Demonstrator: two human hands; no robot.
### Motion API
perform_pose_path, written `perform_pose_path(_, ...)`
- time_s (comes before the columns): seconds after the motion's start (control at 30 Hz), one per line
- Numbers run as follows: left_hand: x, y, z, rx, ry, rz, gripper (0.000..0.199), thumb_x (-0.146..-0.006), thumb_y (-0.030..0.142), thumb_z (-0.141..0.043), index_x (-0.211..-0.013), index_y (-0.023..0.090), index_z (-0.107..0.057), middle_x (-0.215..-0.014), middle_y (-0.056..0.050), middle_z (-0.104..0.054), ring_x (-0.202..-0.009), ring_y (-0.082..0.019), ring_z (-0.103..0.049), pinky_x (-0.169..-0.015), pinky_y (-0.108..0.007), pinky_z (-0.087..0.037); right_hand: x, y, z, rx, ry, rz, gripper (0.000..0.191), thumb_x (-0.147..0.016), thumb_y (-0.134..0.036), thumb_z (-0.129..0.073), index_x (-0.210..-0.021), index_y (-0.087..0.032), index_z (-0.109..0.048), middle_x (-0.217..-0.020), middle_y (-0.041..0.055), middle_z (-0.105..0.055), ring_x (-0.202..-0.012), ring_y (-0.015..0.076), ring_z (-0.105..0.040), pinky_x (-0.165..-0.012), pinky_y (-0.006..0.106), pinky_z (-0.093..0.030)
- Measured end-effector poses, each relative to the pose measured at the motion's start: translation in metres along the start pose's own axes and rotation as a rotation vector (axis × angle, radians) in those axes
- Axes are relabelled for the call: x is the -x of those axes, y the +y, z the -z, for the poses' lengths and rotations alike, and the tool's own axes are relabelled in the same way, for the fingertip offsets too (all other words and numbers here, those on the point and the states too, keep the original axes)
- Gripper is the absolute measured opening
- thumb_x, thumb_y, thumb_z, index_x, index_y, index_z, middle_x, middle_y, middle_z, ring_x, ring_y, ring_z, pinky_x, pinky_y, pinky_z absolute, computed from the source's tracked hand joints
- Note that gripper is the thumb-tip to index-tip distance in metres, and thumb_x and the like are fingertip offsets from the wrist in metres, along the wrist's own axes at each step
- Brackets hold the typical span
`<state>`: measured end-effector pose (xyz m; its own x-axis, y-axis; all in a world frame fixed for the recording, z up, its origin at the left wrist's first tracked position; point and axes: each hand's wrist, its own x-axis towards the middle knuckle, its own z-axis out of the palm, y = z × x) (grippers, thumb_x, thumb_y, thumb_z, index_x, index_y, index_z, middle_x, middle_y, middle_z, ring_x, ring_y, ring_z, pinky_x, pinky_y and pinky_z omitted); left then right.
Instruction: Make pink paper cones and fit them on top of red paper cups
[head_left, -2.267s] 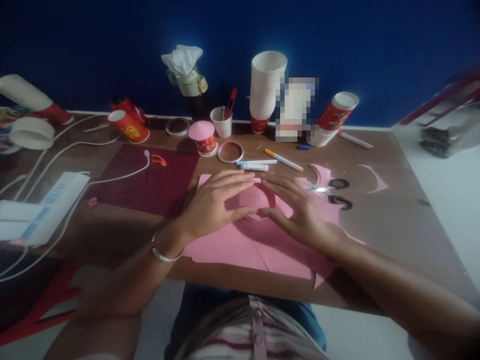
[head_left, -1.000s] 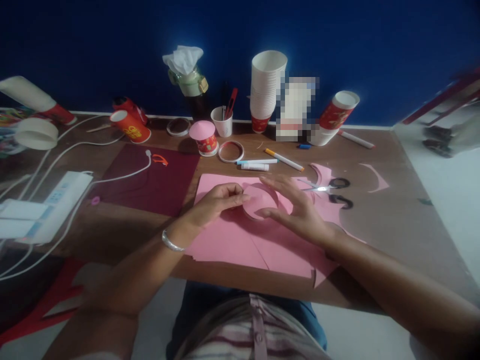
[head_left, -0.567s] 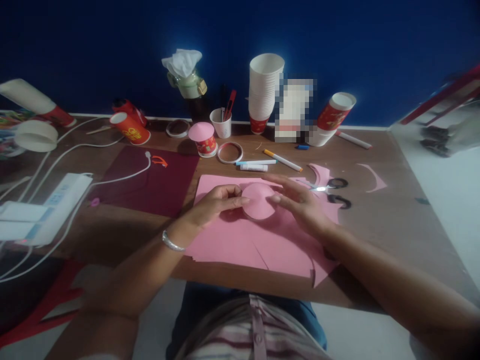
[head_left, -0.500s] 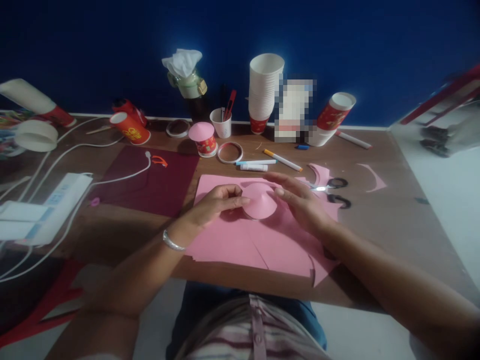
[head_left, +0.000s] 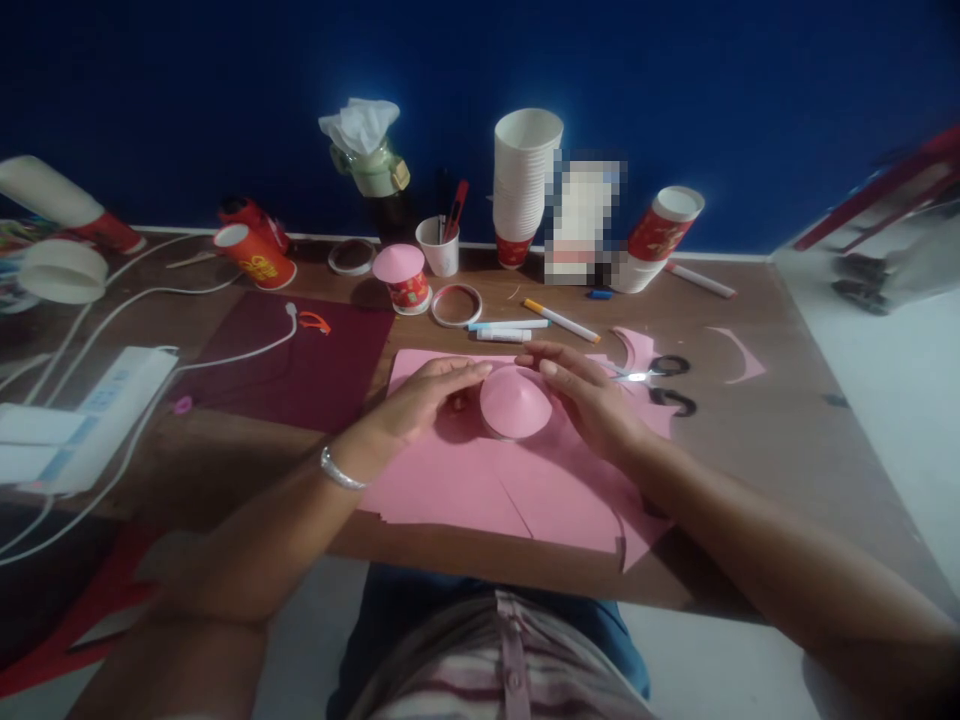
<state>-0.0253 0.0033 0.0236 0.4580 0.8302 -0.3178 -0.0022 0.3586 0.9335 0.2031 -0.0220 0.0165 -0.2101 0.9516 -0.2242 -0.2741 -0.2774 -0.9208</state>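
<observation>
A pink paper cone sits between my two hands above the pink paper sheets, with its point up. A pale rim shows under its front edge; what lies beneath is mostly hidden. My left hand holds the cone's left side, thumb along the edge and the other fingers curled below. On the far right side, my right hand closes round it, thumb at the edge and fingers behind. Beyond stands a red paper cup topped by a similar pink cone. Stacked pink paper lies below my hands.
Black-handled scissors rest on pink scraps at the right. Tape rolls, markers, a cup of pens and a tall cup stack stand or lie behind. A white power strip with cables is at the left.
My right hand's fingers have come down and closed in behind the cone. My left thumb has shifted up along its edge. The view has moved slightly.
</observation>
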Motion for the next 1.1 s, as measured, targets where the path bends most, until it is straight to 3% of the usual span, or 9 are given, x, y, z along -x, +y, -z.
perform_pose_path(0.07, -0.007, 0.006, 0.001, -0.076, 0.009, -0.037, 0.051, -0.085, 0.062, -0.074, -0.068, 0.016, -0.059, -0.065, 0.002, -0.053, -0.061, -0.009, -0.043, -0.058, -0.025, -0.029, -0.002, 0.0, -0.003, 0.043, 0.008, 0.005, 0.048, -0.082, -0.048, -0.084, -0.121, -0.024, -0.068, -0.112, 0.0052, -0.073, -0.11, 0.0235, -0.068, -0.106, 0.044, -0.05)
perform_pose_path(0.2, -0.016, 0.02, -0.003, -0.163, 0.0, 0.02, 0.051, -0.077, 0.06, -0.082, -0.066, 0.017, -0.056, -0.062, 0.004, -0.048, -0.057, -0.008, -0.038, -0.056, -0.027, -0.024, -0.006, 0.005, -0.005, 0.126, 0.017, 0.046, 0.051, -0.082, -0.046, -0.082, -0.123, -0.023, -0.065, -0.101, 0.0027, -0.069, -0.097, 0.0208, -0.066, -0.093, 0.04, -0.053)
perform_pose_path(0.4, -0.017, 0.016, -0.009, -0.161, 0.009, 0.015, 0.05, -0.071, 0.056, -0.087, -0.067, 0.018, -0.054, -0.061, 0.004, -0.047, -0.058, -0.008, -0.039, -0.058, -0.025, -0.024, -0.005, 0.008, -0.003, 0.194, 0.007, 0.13, 0.052, -0.085, -0.049, -0.08, -0.126, -0.023, -0.062, -0.107, 0.0046, -0.067, -0.097, 0.0201, -0.065, -0.086, 0.037, -0.055)
perform_pose_path(0.6, -0.007, 0.008, -0.003, -0.072, 0.054, -0.032, 0.054, -0.085, 0.068, -0.071, -0.073, 0.017, -0.06, -0.069, 0.002, -0.053, -0.062, -0.009, -0.044, -0.058, -0.025, -0.03, 0.001, 0.0, 0.007, 0.4, 0.013, 0.281, 0.049, -0.093, -0.053, -0.073, -0.133, -0.027, -0.063, -0.122, 0.0084, -0.068, -0.116, 0.0256, -0.065, -0.102, 0.046, -0.054)
perform_pose_path(0.7, 0.003, 0.007, 0.0, -0.094, 0.049, 0.001, 0.052, -0.082, 0.066, -0.076, -0.077, 0.017, -0.062, -0.07, 0.002, -0.054, -0.061, -0.008, -0.043, -0.056, -0.024, -0.029, 0.007, -0.005, 0.011, 0.597, -0.045, 0.454, 0.048, -0.094, -0.055, -0.073, -0.137, -0.034, -0.066, -0.134, 0.0083, -0.067, -0.127, 0.029, -0.062, -0.109, 0.052, -0.052)
perform_pose_path(0.8, 0.011, 0.007, -0.001, -0.138, 0.017, 0.05, 0.049, -0.076, 0.062, -0.083, -0.078, 0.018, -0.061, -0.066, 0.005, -0.05, -0.058, -0.008, -0.041, -0.052, -0.023, -0.026, 0.012, -0.006, 0.009, 0.749, -0.128, 0.579, 0.05, -0.092, -0.057, -0.075, -0.137, -0.037, -0.069, -0.135, 0.0081, -0.067, -0.131, 0.0303, -0.06, -0.113, 0.054, -0.049)
perform_pose_path(0.93, 0.013, 0.006, -0.008, -0.175, 0.025, 0.041, 0.051, -0.074, 0.061, -0.085, -0.071, 0.018, -0.057, -0.059, 0.006, -0.046, -0.054, -0.007, -0.038, -0.05, -0.023, -0.024, 0.015, -0.003, 0.004, 0.833, -0.151, 0.591, 0.048, -0.092, -0.058, -0.075, -0.134, -0.036, -0.073, -0.137, 0.0091, -0.066, -0.13, 0.031, -0.061, -0.113, 0.055, -0.05)
perform_pose_path(1.1, 0.013, 0.002, -0.009, -0.129, 0.029, 0.038, 0.052, -0.072, 0.061, -0.086, -0.072, 0.017, -0.058, -0.061, 0.005, -0.049, -0.054, -0.007, -0.041, -0.05, -0.023, -0.025, 0.015, 0.0, 0.002, 0.764, -0.143, 0.527, 0.051, -0.092, -0.06, -0.074, -0.136, -0.036, -0.072, -0.137, 0.0088, -0.067, -0.133, 0.0316, -0.06, -0.116, 0.056, -0.048)
